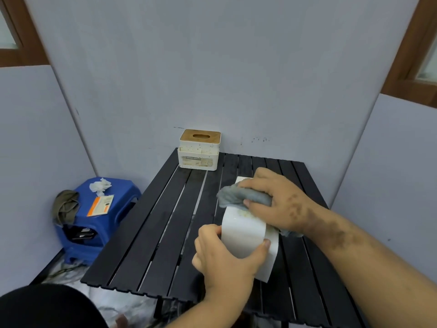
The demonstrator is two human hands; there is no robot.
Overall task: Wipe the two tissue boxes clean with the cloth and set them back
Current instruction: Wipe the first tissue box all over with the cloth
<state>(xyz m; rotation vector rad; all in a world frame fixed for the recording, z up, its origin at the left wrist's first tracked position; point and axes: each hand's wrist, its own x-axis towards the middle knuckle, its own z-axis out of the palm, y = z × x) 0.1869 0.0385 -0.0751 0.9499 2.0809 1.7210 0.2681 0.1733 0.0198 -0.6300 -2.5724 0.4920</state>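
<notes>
Head view: black slatted tabletop [146, 233], white tissue box [243, 235] tipped near 5 o'clock, second box [199, 150] at 12. Left hand [227, 256] clamps the box; right hand [276, 200] presses the grey cloth [236, 196] — steady it, rub the speckled patch firmly.

Both forearms are bare as far as the frame shows them, with no sleeve, watch, ring or bracelet in view. The right hand [276, 200] has dark, blotchy smudges across its back, and the same irregular marks run on along the wrist and up the forearm in a loose trail. The left hand [227, 256] carries no such marks, and its thumbnail is short and unpainted. At the lower left corner sits a rounded mass of black fabric [47, 306], clothing on the person's body, plain and without pattern.
</notes>
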